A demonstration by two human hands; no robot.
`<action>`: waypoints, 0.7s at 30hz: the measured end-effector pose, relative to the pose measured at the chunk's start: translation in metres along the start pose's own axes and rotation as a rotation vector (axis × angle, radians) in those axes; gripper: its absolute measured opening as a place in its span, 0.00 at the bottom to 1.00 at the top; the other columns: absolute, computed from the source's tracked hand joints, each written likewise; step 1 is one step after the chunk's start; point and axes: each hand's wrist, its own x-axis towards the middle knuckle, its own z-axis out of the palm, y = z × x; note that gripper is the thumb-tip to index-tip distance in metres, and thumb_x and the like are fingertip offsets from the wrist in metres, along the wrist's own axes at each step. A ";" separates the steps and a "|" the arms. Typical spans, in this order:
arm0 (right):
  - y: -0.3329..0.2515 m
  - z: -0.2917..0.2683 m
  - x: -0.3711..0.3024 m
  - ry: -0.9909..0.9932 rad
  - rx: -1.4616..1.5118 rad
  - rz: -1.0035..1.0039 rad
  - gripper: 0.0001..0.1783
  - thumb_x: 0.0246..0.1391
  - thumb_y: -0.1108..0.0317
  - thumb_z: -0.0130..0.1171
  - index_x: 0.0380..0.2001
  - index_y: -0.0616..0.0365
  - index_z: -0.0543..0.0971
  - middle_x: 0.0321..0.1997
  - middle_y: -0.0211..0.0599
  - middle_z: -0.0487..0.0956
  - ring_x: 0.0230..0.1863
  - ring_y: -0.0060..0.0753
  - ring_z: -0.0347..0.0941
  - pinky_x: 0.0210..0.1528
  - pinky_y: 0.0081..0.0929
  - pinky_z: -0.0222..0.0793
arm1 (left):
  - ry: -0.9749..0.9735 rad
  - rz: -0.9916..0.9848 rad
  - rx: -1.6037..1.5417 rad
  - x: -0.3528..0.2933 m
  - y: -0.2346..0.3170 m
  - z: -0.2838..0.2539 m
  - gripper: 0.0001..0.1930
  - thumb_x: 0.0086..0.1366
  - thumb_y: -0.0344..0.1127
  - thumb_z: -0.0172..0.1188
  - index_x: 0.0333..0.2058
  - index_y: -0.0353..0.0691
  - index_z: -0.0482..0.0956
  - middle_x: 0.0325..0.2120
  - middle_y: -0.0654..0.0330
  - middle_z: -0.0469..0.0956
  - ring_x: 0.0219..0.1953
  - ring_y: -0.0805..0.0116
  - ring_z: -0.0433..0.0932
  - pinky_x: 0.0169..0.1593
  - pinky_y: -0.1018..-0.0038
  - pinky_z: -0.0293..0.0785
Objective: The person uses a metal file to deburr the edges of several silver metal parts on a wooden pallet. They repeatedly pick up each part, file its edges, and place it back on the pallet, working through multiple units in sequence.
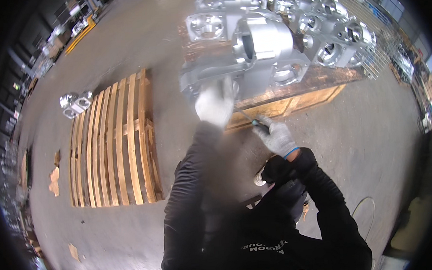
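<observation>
A large silver metal casting (269, 39) with a wide round bore lies at the near side of a wooden workbench. My left hand (215, 103), in a white glove, grips the casting's lower left end, its fingers slightly blurred against the metal. Lower and to the right, my right hand (277, 135), gloved in white with a blue cuff edge, is closed round a thin-shafted hand tool (256, 123) with a teal handle. Its shaft points up and left toward the casting's underside near my left hand. Whether the tip touches metal I cannot tell.
Several similar castings (329, 53) crowd the rest of the workbench (316, 81). At left, a slatted wooden pallet (111, 145) lies on the grey floor, with a smaller casting (76, 104) by its far left corner. A thin hose (373, 205) curves across the floor at right.
</observation>
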 end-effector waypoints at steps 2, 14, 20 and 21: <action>0.012 0.022 -0.025 -0.030 0.301 0.092 0.23 0.62 0.62 0.70 0.56 0.62 0.82 0.45 0.46 0.89 0.47 0.41 0.86 0.51 0.35 0.81 | 0.280 0.261 -0.151 0.018 0.056 -0.021 0.22 0.76 0.54 0.55 0.51 0.41 0.81 0.37 0.43 0.84 0.42 0.41 0.84 0.53 0.50 0.78; 0.031 0.093 -0.081 0.020 0.669 0.373 0.13 0.65 0.68 0.68 0.50 0.61 0.82 0.28 0.25 0.79 0.21 0.14 0.69 0.22 0.20 0.64 | 0.309 0.608 -0.063 0.135 0.131 -0.011 0.22 0.75 0.43 0.54 0.59 0.34 0.78 0.54 0.38 0.80 0.56 0.42 0.81 0.63 0.57 0.74; 0.037 0.142 -0.062 0.021 0.780 0.465 0.11 0.71 0.62 0.63 0.45 0.60 0.80 0.26 0.26 0.77 0.20 0.18 0.72 0.21 0.22 0.66 | 0.131 0.216 -0.176 0.228 0.123 -0.024 0.22 0.71 0.44 0.60 0.57 0.36 0.81 0.51 0.43 0.85 0.52 0.47 0.85 0.58 0.58 0.79; 0.035 0.152 -0.052 0.021 0.810 0.484 0.13 0.72 0.60 0.62 0.44 0.60 0.79 0.26 0.27 0.77 0.19 0.20 0.73 0.21 0.23 0.66 | 0.155 0.185 -0.258 0.238 0.122 -0.022 0.23 0.72 0.45 0.59 0.58 0.34 0.80 0.53 0.43 0.84 0.54 0.48 0.84 0.60 0.58 0.78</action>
